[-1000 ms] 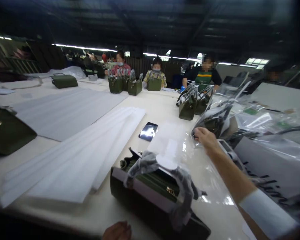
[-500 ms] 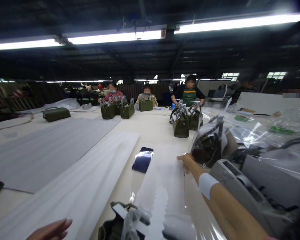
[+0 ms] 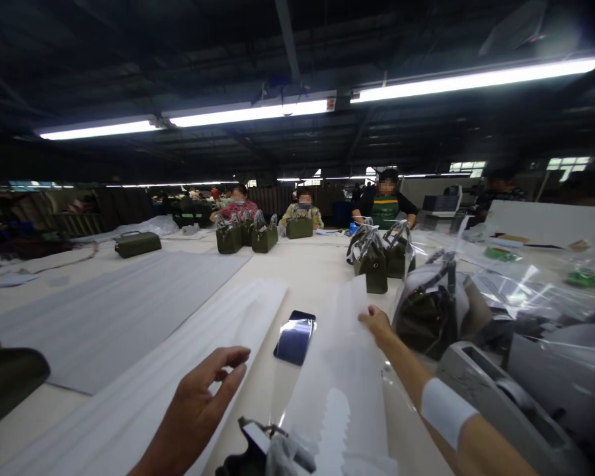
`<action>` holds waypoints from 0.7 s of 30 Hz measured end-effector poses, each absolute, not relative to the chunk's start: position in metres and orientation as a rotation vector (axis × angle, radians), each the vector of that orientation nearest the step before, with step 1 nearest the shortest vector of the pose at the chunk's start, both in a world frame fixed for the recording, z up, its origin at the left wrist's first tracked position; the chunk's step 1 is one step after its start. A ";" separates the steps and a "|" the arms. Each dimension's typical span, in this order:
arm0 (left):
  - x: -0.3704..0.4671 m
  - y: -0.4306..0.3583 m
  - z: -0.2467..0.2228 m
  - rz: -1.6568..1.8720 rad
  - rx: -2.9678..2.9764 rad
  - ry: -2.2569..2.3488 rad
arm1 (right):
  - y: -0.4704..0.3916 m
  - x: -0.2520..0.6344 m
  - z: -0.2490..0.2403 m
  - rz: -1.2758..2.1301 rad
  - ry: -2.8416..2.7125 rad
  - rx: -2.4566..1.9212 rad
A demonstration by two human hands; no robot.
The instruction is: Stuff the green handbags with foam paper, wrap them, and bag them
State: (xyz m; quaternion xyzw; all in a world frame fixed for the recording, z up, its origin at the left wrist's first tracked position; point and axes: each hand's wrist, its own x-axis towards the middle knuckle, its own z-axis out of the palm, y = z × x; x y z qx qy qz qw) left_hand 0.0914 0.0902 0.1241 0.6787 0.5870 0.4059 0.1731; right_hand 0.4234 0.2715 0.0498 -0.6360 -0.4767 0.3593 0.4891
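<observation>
My right hand [image 3: 377, 324] pinches the right edge of a thin white sheet [image 3: 344, 330], whose far end is raised off the table. My left hand [image 3: 203, 390] hovers over a stack of long white sheets [image 3: 143, 377], its fingers curved and apart with nothing between them. Between the two sets of sheets lies a dark phone [image 3: 296, 340] with a glossy screen. At the bottom, partly cut off, is a dark green handbag [image 3: 245, 456] with wrapped handles. A white strip with a serrated edge [image 3: 334, 423] lies on the near part of the thin sheet.
Several green handbags [image 3: 371, 268] stand farther along the table. A bag in clear plastic [image 3: 426, 317] and a grey device with a roller [image 3: 506, 396] are at right. Another green bag [image 3: 10, 383] enters at left. Co-workers [image 3: 387, 205] sit at the far side.
My left hand has come up and right from the lower left corner. My right hand has lifted the far end of the thin sheet. The view has tilted up and shifted left slightly.
</observation>
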 end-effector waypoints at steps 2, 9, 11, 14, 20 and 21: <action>0.107 0.103 0.145 1.082 1.818 1.562 | 0.268 0.415 0.074 1.018 -1.184 -1.354; 0.173 0.149 0.196 1.289 1.530 1.192 | 0.215 0.380 0.154 1.473 -1.379 -0.833; 0.186 0.150 0.200 1.396 1.526 1.023 | 0.198 0.369 0.158 1.562 -1.456 -0.762; 0.196 0.141 0.201 1.493 1.474 0.927 | 0.179 0.355 0.157 1.609 -1.554 -0.730; 0.201 0.117 0.192 1.548 1.366 0.927 | 0.163 0.354 0.157 1.421 -1.783 -0.788; 0.201 0.114 0.190 1.547 1.367 0.913 | 0.159 0.357 0.159 1.359 -1.816 -0.823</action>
